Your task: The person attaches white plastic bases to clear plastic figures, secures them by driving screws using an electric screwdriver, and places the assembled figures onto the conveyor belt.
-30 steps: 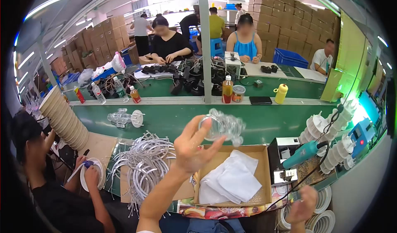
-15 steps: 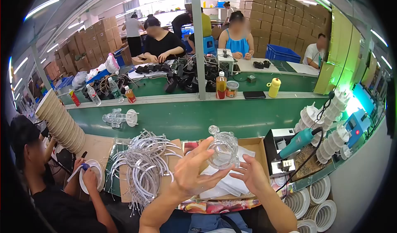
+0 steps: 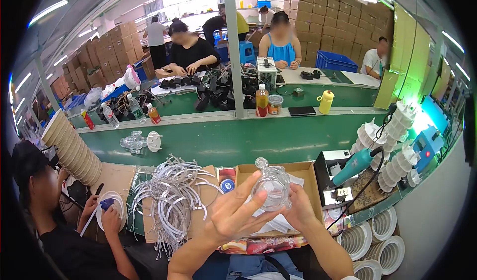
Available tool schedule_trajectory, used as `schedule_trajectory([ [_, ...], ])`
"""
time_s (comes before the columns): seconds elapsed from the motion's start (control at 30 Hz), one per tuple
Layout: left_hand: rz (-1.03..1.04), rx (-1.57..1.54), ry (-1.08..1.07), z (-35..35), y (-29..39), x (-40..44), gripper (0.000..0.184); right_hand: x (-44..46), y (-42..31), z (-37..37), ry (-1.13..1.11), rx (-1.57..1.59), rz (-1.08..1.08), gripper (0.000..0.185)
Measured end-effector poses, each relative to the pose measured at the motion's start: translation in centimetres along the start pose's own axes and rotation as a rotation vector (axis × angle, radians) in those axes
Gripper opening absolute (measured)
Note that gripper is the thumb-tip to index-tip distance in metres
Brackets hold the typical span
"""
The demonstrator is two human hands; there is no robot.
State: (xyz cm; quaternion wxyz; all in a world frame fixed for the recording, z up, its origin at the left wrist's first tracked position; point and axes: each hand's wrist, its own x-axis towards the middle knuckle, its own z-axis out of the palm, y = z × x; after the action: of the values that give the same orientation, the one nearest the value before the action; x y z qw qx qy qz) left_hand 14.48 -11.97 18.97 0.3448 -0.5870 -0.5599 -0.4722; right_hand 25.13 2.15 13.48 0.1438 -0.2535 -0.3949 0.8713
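A clear plastic round part (image 3: 272, 190) with small knobs around its rim is held up in front of me, over an open cardboard box. My left hand (image 3: 236, 213) grips it from the left, with fingers and thumb around its side. My right hand (image 3: 301, 211) closes on its right side; some of those fingertips are hidden behind the part. White sheets (image 3: 278, 224) lie in the cardboard box (image 3: 312, 180) below. Left of my hands is a heap of white and grey cables (image 3: 171, 200), and a blue round lid (image 3: 227, 186) sits between heap and box.
A similar clear part on a white disc (image 3: 154, 141) lies on the green bench (image 3: 213, 140). At right are a teal tool (image 3: 353, 168) with a black cord and stacked white parts (image 3: 387, 170). A co-worker (image 3: 44, 205) handles a white ring at left; others sit opposite.
My right hand has come in from the right, from apart to contact with the clear part. The part has shifted slightly right and down in view. The blue lid now shows.
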Motion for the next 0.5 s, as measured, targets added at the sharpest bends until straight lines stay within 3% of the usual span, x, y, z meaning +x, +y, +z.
schedule_trajectory([
  [0.17,0.059,-0.015,0.002,0.1,0.4,-0.1,0.073,1.3,1.3,-1.7,-0.14,0.098,-0.046,0.043],
  [0.5,0.03,-0.017,-0.044,-0.1,1.0,-0.1,0.074,1.6,2.1,-2.3,-0.136,0.139,-0.024,0.043],
])
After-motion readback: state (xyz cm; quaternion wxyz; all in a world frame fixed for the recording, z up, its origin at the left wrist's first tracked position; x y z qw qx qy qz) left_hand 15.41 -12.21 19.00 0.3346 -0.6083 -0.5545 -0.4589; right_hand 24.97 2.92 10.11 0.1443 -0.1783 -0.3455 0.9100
